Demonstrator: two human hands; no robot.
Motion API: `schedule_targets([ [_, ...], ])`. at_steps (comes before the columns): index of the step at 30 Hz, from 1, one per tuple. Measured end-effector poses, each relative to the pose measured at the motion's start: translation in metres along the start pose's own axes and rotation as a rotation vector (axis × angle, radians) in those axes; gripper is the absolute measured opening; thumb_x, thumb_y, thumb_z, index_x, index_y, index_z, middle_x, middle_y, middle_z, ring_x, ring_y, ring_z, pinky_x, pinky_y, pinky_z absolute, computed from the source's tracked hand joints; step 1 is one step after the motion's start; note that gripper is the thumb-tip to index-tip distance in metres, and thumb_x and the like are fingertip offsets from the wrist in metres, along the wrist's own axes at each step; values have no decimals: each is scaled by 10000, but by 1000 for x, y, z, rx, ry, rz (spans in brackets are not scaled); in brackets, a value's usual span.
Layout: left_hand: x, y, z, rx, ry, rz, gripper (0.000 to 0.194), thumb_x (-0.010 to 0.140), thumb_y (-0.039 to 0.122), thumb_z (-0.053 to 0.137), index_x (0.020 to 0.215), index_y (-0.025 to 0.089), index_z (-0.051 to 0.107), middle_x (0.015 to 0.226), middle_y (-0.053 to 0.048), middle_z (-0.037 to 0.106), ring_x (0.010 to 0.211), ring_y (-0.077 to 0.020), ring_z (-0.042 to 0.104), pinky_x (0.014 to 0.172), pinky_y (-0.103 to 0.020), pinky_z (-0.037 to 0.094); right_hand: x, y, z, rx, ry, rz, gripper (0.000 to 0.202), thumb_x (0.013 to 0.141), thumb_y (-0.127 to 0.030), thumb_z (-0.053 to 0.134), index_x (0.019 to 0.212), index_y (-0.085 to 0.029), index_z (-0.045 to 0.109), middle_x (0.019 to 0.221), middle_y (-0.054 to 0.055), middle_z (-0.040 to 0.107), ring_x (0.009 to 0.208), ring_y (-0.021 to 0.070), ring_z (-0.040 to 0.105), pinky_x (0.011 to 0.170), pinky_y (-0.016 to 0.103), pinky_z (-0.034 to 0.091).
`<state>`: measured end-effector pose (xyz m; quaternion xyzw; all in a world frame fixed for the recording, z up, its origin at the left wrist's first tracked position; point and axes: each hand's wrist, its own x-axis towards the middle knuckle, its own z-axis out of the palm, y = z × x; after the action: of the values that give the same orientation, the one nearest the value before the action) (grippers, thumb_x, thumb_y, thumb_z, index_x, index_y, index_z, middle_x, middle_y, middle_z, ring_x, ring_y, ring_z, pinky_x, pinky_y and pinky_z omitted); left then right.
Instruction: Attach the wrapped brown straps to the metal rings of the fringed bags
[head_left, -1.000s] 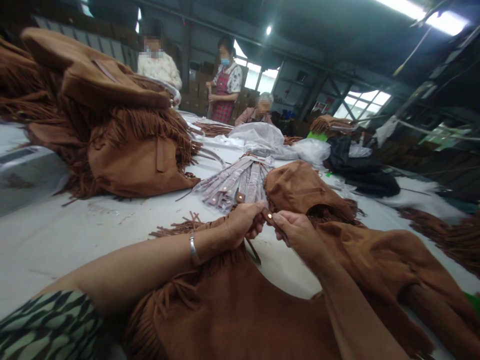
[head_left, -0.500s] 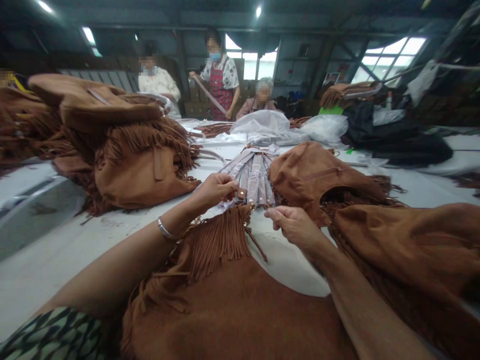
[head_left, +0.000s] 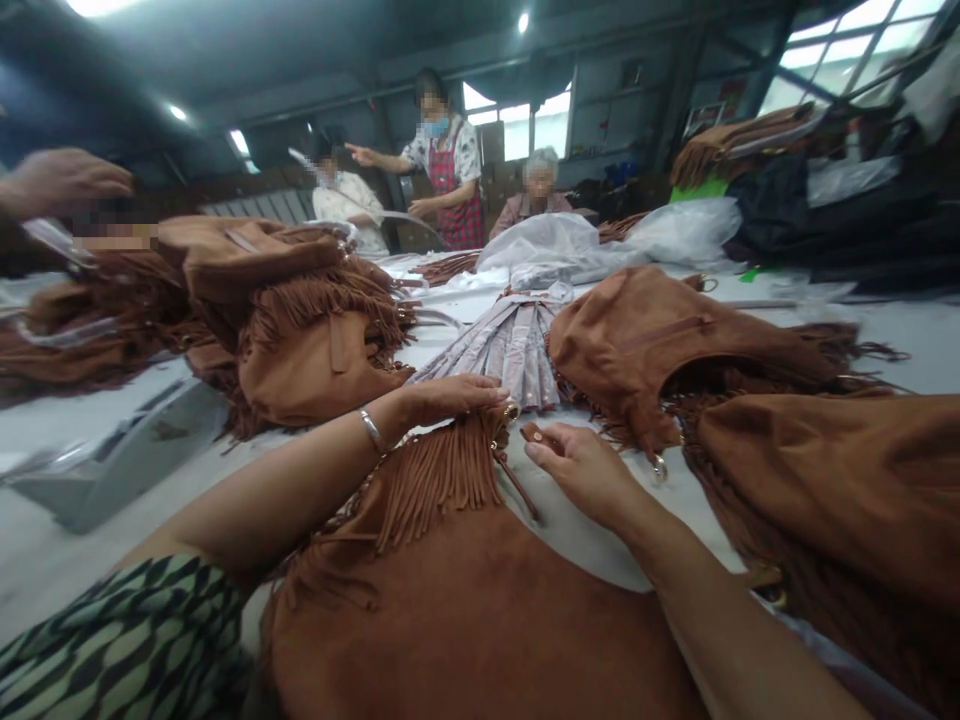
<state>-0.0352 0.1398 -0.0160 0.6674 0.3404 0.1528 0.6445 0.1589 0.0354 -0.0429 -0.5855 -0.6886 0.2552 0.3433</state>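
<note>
A brown suede bag [head_left: 480, 590] with long fringe [head_left: 427, 475] lies in front of me. A gold metal ring [head_left: 512, 411] stands at its top corner. Right beside this ring are the fingertips of my left hand [head_left: 450, 395], straight and pressed together; what they hold, if anything, is hidden. My right hand [head_left: 581, 465] pinches a small brown leather strap tab [head_left: 534, 434] with a metal stud, a short gap to the right of the ring. Beyond my hands, several pale wrapped straps [head_left: 517, 350] fan out on the white table [head_left: 360, 435].
Stacked fringed bags [head_left: 300, 370] stand at the left, beside a grey plastic bin [head_left: 142, 450]. More bags [head_left: 645, 335] lie at the right. Clear plastic bags [head_left: 547, 240] are farther back. Another person's hand [head_left: 67, 185] reaches in from the left; several co-workers [head_left: 450, 165] are across the table.
My left hand has straightened its fingers and moved right to the ring; the tab it pinched is no longer visible. The tab in my right hand now shows. Another person's hand has appeared at left.
</note>
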Motion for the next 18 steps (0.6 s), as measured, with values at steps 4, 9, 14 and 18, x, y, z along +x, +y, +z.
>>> schedule_targets([
  [4,7,-3,6,-63,18,-92,252,805,375,638,755,141,557,655,4,595,561,-108,556,572,-226,452,1,1,-3,52,51,30,251,783,-334,562,583,-184,573,572,12,565,581,152,508,542,244,319],
  [9,14,2,14,-151,-37,-239,255,876,296,496,806,81,614,653,-69,640,554,-152,602,597,-296,502,2,4,-7,162,93,73,270,759,-376,567,587,-168,556,525,-7,503,492,122,445,489,245,296],
  [14,8,11,26,-224,-140,-240,165,813,223,567,838,68,618,663,-66,647,600,-155,616,613,-288,507,3,9,-7,304,164,138,316,738,-462,562,646,-160,538,504,-45,427,404,77,349,413,228,262],
  [18,1,12,26,-250,-175,-175,259,734,238,670,932,105,569,788,-61,672,662,-145,630,636,-269,509,3,7,-8,397,182,182,307,736,-447,552,613,-171,501,482,-60,389,365,59,311,359,210,239],
])
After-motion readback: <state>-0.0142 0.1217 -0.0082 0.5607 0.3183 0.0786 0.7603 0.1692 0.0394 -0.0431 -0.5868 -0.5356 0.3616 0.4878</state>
